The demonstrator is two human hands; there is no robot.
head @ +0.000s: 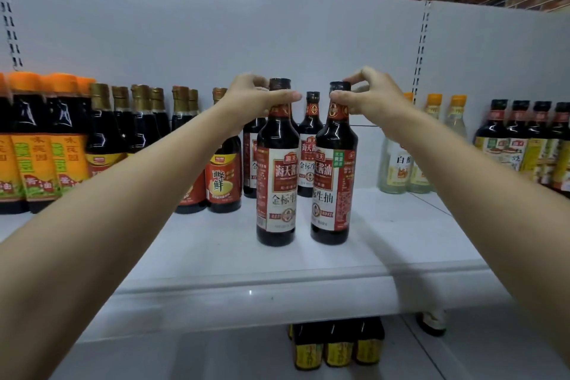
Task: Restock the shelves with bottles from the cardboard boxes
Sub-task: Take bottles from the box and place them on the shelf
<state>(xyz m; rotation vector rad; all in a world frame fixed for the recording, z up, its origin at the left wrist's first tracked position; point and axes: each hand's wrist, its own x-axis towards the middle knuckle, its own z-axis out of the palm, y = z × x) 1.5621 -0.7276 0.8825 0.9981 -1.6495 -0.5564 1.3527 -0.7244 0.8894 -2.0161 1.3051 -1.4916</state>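
Two dark soy sauce bottles with red and white labels stand upright on the white shelf (pixel 308 259). My left hand (pixel 253 95) grips the neck of the left bottle (pixel 276 182). My right hand (pixel 367 99) pinches the cap and neck of the right bottle (pixel 333 182). Both bottles rest on the shelf board, a small gap apart. Behind them stand more bottles of the same kind (pixel 310 145). No cardboard box is in view.
Orange-capped bottles (pixel 34 148) and gold-capped dark bottles (pixel 105 133) fill the shelf's left side. Pale vinegar bottles (pixel 398 163) and more dark bottles (pixel 518 145) stand at the right. Yellow-labelled bottles (pixel 336 345) sit on the lower shelf. Bare board lies in front.
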